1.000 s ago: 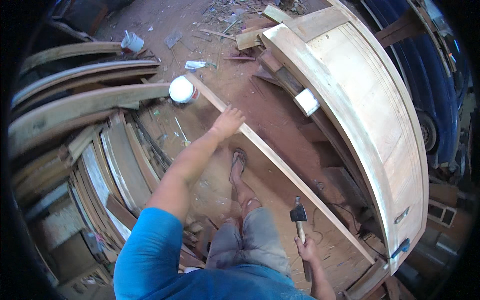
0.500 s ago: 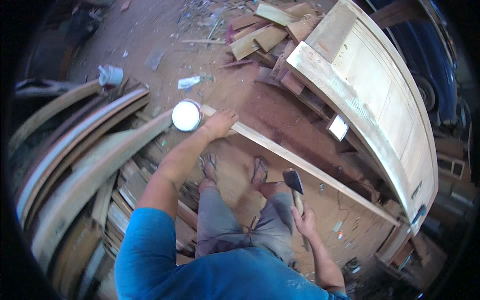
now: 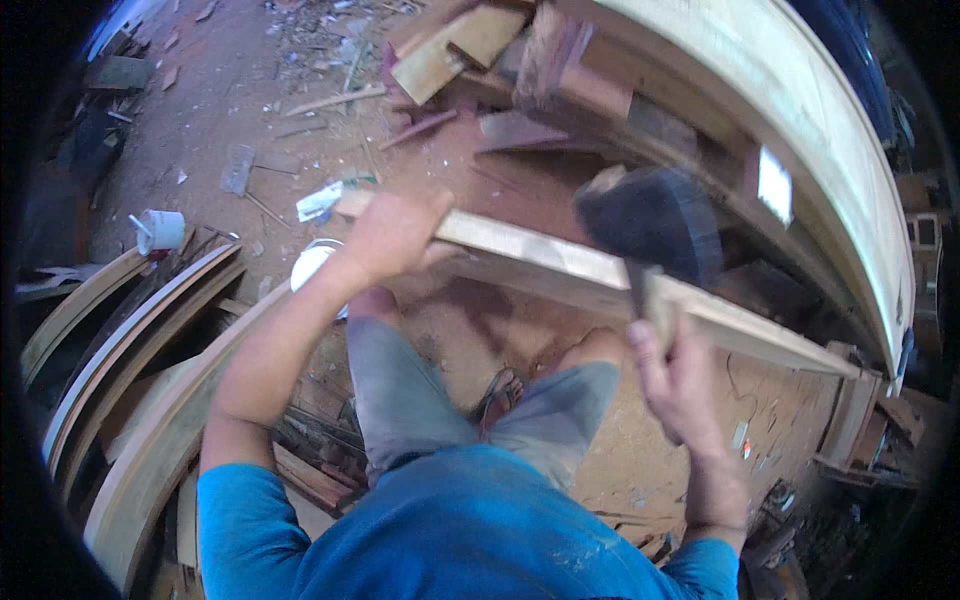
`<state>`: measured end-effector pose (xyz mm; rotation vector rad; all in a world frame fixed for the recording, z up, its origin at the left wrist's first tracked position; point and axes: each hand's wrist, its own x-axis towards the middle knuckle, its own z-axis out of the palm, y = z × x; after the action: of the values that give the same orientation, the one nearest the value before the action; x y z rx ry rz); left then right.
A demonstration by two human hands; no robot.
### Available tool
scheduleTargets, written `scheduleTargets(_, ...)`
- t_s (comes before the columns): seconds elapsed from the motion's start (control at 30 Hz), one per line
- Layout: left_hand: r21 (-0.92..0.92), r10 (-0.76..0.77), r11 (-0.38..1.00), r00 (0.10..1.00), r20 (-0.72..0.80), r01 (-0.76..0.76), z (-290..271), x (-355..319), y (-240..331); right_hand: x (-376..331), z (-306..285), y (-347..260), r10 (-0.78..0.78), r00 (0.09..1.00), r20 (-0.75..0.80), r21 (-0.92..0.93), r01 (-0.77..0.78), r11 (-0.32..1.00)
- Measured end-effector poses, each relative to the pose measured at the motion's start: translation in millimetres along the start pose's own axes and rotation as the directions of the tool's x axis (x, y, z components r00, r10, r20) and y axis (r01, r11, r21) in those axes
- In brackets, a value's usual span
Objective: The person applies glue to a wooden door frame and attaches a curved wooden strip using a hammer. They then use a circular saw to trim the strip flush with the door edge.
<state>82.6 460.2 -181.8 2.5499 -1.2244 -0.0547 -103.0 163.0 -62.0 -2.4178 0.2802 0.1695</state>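
Left hand [image 3: 395, 235] clamped over board [image 3: 540, 250], close to its far end; short stub sticks out past the knuckles, the rest runs off to the right, well beyond the grip. Right hand [image 3: 685, 375] wrapped round handle of hatchet [image 3: 650, 220], on the near side of the board; dark head over the board's far side. Head motion-blurred, so can't tell if it touches the wood. Board's right end at wooden stand [image 3: 845, 425]. White bucket [image 3: 312, 265] near board's left end. Curved wooden panel [image 3: 830, 120] beyond the board, right side. Wood scraps [image 3: 465, 50] beyond board too.
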Motion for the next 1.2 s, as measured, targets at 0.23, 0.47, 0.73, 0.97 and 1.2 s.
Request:
scheduleTargets(0.23, 0.088, 0.086, 0.993, 0.995, -0.058, -0.081, 17.3, 7.3, -1.8, 14.4, 51.1, 47.5, 0.056, 0.992, 0.110, -0.085, -0.046, 0.995)
scheduleTargets(0.47, 0.128, 0.128, 0.985, 0.984, -0.125, -0.112, 28.1, -6.0, -4.5, -3.1, 31.6, -11.9, -0.133, 0.962, -0.239, 0.119, 0.165, 0.979)
scheduleTargets(0.73, 0.026, 0.192, 0.981, 0.981, 0.008, -0.192, 11.4, -6.0, -16.2, -7.9, 80.0, 24.5, 0.102, 0.994, 0.024, -0.111, -0.099, 0.989)
scheduleTargets(0.97, -0.230, -0.131, 0.918, 0.794, 0.594, 0.323, -19.7, 21.4, -49.3, -18.4, 85.8, 0.7, 0.187, 0.979, 0.081, 0.039, -0.191, 0.981)
scheduleTargets(1.2, -0.261, -0.038, 0.868, 0.581, 0.813, 0.422, -21.3, 36.0, -33.0, -22.8, 97.7, 8.6, 0.175, 0.985, 0.010, 0.060, -0.175, 0.983)
